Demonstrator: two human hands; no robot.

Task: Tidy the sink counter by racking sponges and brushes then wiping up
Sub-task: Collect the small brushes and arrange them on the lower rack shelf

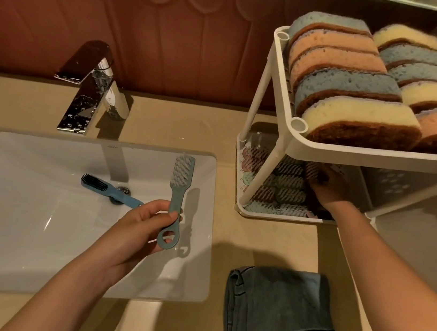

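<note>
My left hand (144, 228) pinches the handle of a grey-blue brush (177, 201) with pale bristles, held upright over the right side of the white sink (7, 220). A second blue brush (107, 189) with dark bristles lies in the sink across the drain. My right hand (326, 189) reaches into the lower tier of the white two-tier rack (283, 96) and grips a brush (312, 170) there among several racked brushes (282, 185). The upper tier holds several sponges (363, 87) standing on edge in two rows.
A chrome faucet (90, 91) stands behind the sink, wet with drops. A folded dark grey-blue cloth (279, 322) lies on the beige counter (257, 241) in front of the rack. A reddish panelled wall runs along the back.
</note>
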